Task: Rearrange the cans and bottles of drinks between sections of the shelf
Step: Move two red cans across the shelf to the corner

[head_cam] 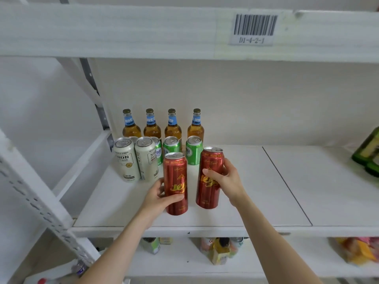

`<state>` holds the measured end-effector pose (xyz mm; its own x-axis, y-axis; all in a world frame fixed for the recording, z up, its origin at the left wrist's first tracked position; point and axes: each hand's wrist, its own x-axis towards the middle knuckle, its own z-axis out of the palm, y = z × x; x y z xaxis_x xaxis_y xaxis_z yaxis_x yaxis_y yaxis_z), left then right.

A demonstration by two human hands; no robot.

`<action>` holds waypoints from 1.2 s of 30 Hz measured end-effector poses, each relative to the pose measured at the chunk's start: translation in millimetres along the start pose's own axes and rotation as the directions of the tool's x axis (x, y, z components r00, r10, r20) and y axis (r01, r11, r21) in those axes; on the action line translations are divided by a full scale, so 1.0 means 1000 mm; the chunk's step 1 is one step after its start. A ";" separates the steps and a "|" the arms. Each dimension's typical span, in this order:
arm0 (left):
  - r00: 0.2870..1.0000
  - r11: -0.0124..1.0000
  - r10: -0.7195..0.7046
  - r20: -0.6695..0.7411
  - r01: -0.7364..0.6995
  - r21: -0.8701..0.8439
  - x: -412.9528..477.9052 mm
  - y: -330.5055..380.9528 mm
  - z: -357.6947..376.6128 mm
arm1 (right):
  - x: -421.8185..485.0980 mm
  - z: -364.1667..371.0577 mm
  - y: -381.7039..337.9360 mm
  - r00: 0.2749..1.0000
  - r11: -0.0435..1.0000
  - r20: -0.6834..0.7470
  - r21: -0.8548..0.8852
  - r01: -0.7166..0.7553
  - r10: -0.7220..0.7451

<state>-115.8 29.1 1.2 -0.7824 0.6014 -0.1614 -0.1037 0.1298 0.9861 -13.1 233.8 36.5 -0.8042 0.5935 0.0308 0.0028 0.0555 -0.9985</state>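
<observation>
We've got a tall red aluminium can (176,171) wrapped in our left hand (161,194) and its twin red can (212,160) gripped by our right hand (224,179). Both seem to stand at the front of the white shelf board (235,214). Amber glass bottles (152,129), green cans (193,153) and white cans (125,160) are already rowed behind. The dark green bottles (367,153) far right are probably left to do, and the path looks open.

A barcode label (255,27) marked D1-4-2-1 sits up top; colourful packets (356,251) lie lower right.

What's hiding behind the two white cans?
A green can and another can's top peek out, with amber bottles farther back. The white cans cover that other can's body.
</observation>
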 end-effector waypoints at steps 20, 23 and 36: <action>0.983 0.988 0.094 0.157 -0.111 0.107 -0.090 0.023 0.055 | -0.122 -0.061 -0.025 0.989 0.998 -0.144 0.051 0.041 -0.033; 0.979 0.987 0.108 0.173 -0.126 0.097 -0.090 0.029 0.072 | -0.127 -0.077 -0.026 0.988 0.997 -0.153 0.057 0.048 -0.038; 0.978 0.988 0.099 0.184 -0.119 0.101 -0.080 0.031 0.175 | -0.133 -0.177 -0.029 0.984 0.997 -0.179 0.070 0.034 -0.021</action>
<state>51.4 123.2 38.0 -0.6622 0.7463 -0.0678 0.0523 0.1362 0.9893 198.6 295.6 70.0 -0.6845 0.7266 0.0595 -0.0665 0.0190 -0.9976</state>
